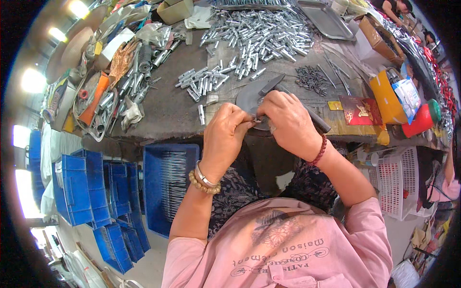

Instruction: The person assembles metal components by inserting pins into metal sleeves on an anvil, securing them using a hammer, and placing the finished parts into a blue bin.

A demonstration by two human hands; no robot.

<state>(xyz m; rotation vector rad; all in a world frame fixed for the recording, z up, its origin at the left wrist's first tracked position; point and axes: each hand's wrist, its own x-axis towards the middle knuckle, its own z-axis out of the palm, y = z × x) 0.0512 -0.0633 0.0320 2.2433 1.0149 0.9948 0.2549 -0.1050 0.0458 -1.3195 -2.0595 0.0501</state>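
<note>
My left hand [224, 134] and my right hand [291, 124] meet over the table's front edge, each with thumb and fingers pinched together. A small metal piece [257, 120] shows between their fingertips; its kind is too small to tell. Just beyond the fingers lies a round grey metal plate [247, 97], partly covered by my right hand. A hammer [272, 84] rests across it, its dark handle running under my right hand and out towards the right. One short silver metal tube [201, 115] lies beside my left hand.
Silver metal tubes [261, 36] form a large heap at the back. Small dark pins [311, 80] are piled at right, near a red booklet [360, 110]. Tools and an orange-handled item [94, 98] crowd the left. Below stand a blue bin [149, 192] of rods and a white basket [396, 180].
</note>
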